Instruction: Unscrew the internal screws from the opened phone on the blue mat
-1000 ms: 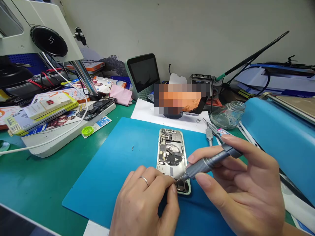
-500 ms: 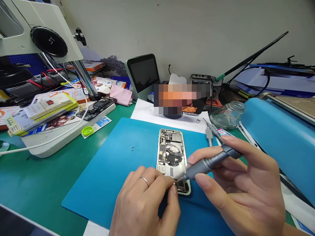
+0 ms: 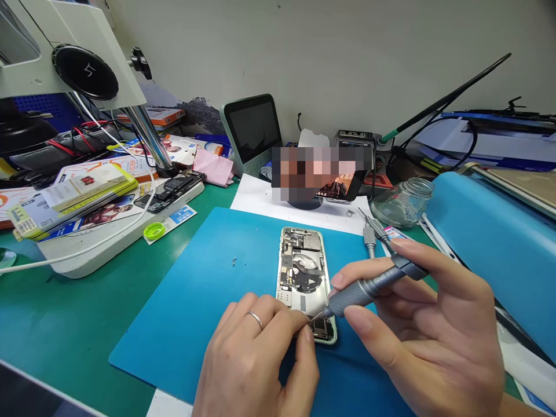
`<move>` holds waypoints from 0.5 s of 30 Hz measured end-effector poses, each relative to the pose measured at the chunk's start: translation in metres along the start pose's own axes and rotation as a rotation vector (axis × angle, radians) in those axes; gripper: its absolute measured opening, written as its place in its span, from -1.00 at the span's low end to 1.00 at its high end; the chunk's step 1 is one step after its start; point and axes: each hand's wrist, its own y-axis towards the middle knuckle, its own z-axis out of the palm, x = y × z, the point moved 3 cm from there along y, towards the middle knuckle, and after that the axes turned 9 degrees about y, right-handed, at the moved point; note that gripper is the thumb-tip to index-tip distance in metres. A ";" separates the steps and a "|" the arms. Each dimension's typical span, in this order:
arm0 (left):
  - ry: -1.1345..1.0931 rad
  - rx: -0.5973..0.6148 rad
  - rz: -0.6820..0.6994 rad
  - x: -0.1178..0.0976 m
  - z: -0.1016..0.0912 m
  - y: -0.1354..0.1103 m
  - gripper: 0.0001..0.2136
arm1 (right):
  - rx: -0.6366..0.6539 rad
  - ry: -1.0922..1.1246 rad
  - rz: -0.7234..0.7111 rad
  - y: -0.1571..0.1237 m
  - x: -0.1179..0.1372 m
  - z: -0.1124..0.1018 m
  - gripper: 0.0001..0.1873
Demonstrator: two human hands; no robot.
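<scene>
An opened phone [image 3: 311,298] lies on the blue mat [image 3: 195,313], its inner boards and a round black patch showing. My right hand [image 3: 430,324] grips a grey precision screwdriver [image 3: 360,294] between thumb and fingers. The screwdriver slants down to the left, its thin tip at the phone's lower end. Beside that tip, my left hand [image 3: 260,353] is closed in a pinch over the phone's lower left corner, a ring on one finger. Whatever sits between its thumb and forefinger is too small or hidden to name.
Tiny metal parts [image 3: 234,261] lie on the mat, left of the phone. Behind it stand a glass jar [image 3: 402,202], more screwdrivers [image 3: 369,236] and a tablet-like display [image 3: 254,127]. A microscope stand [image 3: 145,139] rises at left, near stacked boxes [image 3: 73,200].
Both hands and the screwdriver hold nearly the same position. A tiny bright spot between my left fingertips no longer shows. The picture on the partly blurred screen behind has changed.
</scene>
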 end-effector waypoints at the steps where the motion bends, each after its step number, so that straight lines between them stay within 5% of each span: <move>1: 0.001 -0.001 0.001 0.000 0.000 0.000 -0.83 | 0.001 -0.001 0.001 0.000 0.000 0.000 -0.19; 8: 0.012 0.013 0.007 0.002 -0.001 0.000 -0.83 | -0.006 -0.004 -0.015 0.001 -0.001 0.001 -0.17; 15: 0.093 0.101 0.159 0.011 -0.009 0.002 -0.83 | -0.003 -0.018 0.002 0.002 -0.001 0.002 -0.19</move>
